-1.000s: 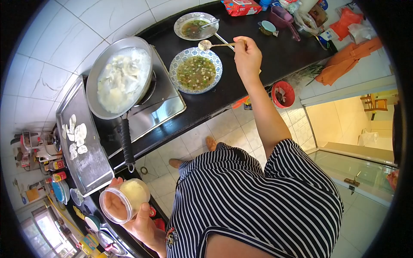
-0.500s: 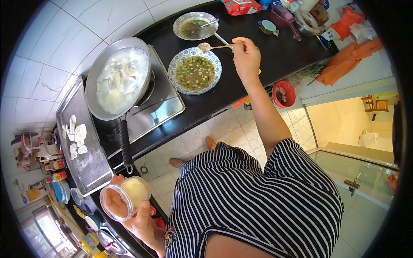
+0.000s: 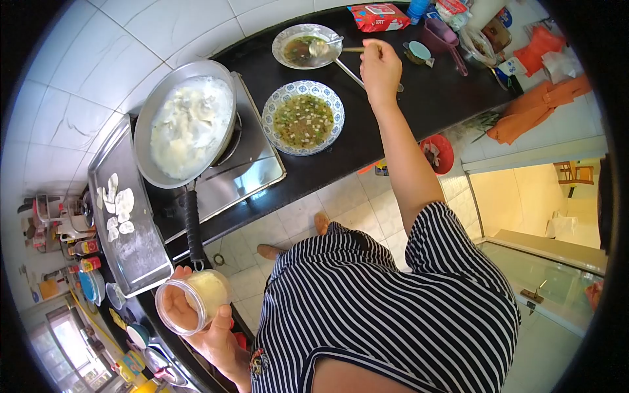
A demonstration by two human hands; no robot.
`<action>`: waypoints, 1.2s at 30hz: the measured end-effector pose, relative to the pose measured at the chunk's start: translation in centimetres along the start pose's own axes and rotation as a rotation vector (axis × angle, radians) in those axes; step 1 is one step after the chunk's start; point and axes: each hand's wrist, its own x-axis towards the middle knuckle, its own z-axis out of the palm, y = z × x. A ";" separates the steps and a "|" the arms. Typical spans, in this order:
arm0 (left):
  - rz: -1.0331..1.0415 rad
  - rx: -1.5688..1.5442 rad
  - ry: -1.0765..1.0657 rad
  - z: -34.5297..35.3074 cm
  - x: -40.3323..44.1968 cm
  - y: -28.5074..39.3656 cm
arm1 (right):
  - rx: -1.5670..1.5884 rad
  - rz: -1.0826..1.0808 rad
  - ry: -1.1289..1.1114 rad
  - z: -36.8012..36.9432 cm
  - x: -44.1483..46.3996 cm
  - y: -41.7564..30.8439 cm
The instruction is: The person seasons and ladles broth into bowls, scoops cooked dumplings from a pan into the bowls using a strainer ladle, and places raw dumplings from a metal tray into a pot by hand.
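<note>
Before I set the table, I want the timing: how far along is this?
Done, it seems: broth in both bowls, green bits floating. In hand: the right hand holds a spoon over the farther bowl, the left hand a jar. Left, likely: serving the dumplings in the pan and cooking those on the tray.

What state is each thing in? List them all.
Jar: tilted, holding pale contents
Left hand: gripping the jar
Right hand: holding the small spoon
Small spoon: over the far bowl
Patterned bowl: filled with broth
Far bowl: holding broth
Pan: holding dumplings in cloudy liquid
Tray: partly covered with dumplings
</note>
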 end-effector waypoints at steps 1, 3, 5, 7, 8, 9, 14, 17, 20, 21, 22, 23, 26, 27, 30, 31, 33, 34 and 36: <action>0.000 0.001 0.005 0.0 0.0 0.0 | -0.014 -0.084 -0.005 0.9 0.7 -0.5; 0.010 0.030 0.022 0.0 0.1 -0.1 | -0.203 -0.356 0.026 2.9 3.2 1.1; -0.004 0.025 0.041 0.1 0.0 0.0 | -0.311 -0.670 0.052 4.8 4.7 2.3; -0.020 0.021 0.061 0.4 -0.1 0.3 | -0.476 -0.801 -0.081 6.2 5.5 4.2; -0.033 0.041 0.083 0.6 -0.1 0.6 | -0.524 -0.765 -0.203 6.7 5.9 6.0; -0.045 0.061 0.101 0.7 0.0 0.8 | -0.500 -0.820 -0.239 6.8 5.8 5.8; -0.064 0.087 0.097 -0.7 0.2 0.5 | -0.447 -0.886 -0.229 6.1 5.7 4.1; -0.052 0.065 0.041 -2.2 0.8 -0.5 | -0.503 -0.855 -0.113 5.8 5.3 4.2; -0.036 -0.020 0.015 -3.9 1.5 -2.2 | -0.386 -0.418 -0.134 4.6 0.3 -3.0; -0.039 -0.008 -0.005 -4.8 1.8 -2.6 | -0.064 -0.230 -0.206 4.3 -1.7 -5.4; -0.036 -0.017 -0.002 -5.5 2.1 -3.0 | 0.251 -0.029 -0.274 4.5 -3.7 -7.4; -0.033 0.025 -0.023 -6.3 2.3 -3.2 | 0.334 0.036 -0.327 4.6 -5.9 -9.8; -0.048 0.078 -0.052 -9.1 2.3 -3.1 | 0.435 0.149 -0.447 5.5 -14.3 -17.0; -0.078 0.078 -0.041 -10.4 2.1 -3.3 | 0.457 0.180 -0.520 5.8 -17.2 -18.5; -0.122 0.035 0.013 -14.8 1.3 -5.2 | 0.496 0.247 -0.731 7.0 -26.3 -23.0; -0.128 0.067 0.024 -16.6 1.0 -5.9 | 0.482 0.237 -0.798 7.6 -29.2 -24.1; -0.148 0.113 0.062 -20.0 0.3 -6.6 | 0.474 0.185 -0.924 8.2 -34.9 -25.6; -0.127 0.167 0.062 -22.0 -0.2 -6.8 | 0.477 0.143 -0.981 8.7 -37.6 -26.0; -0.175 0.104 0.101 -25.6 -1.0 -7.7 | 0.553 -0.094 -1.154 10.3 -42.0 -26.3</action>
